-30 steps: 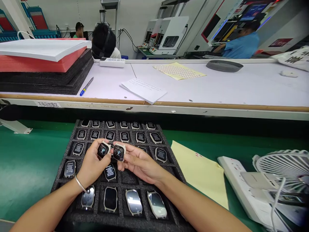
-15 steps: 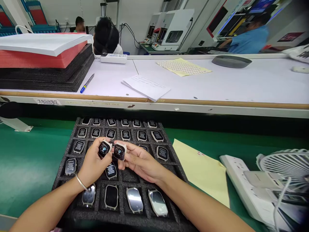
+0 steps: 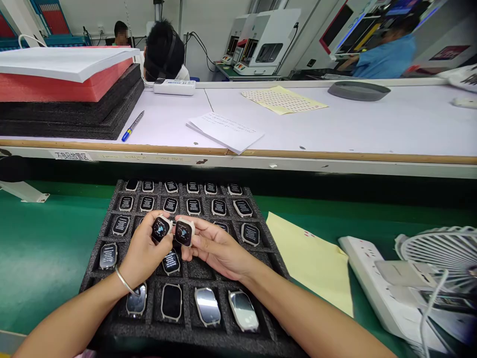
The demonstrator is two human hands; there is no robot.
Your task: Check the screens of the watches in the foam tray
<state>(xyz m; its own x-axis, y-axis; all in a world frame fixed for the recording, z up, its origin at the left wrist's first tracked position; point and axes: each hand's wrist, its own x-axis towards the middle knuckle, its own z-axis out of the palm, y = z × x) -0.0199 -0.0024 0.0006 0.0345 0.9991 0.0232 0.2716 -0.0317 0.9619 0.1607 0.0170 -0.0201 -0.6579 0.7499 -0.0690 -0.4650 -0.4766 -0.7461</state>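
Observation:
My left hand (image 3: 143,253) grips a small white-cased smartwatch body (image 3: 161,228) with a lit screen. My right hand (image 3: 214,248) grips a second watch body (image 3: 184,232) of the same kind, held side by side with the first. Both hands hover over a black foam tray (image 3: 112,211) on the green mat, its pockets filled with several more watch bodies. The near row (image 3: 206,306) has dark, reflective screens; the far rows show white text. A thin bangle sits on my left wrist.
A yellow sheet (image 3: 309,258) lies right of the tray, then a white power strip (image 3: 376,278) and a white fan (image 3: 439,253). The white shelf behind carries stacked foam sheets (image 3: 70,94), a blue pen (image 3: 132,127) and papers (image 3: 225,132). Other people work beyond it.
The hands and the two watch bodies stay almost in place. The view has shifted slightly, so the tray sits a little higher in the picture.

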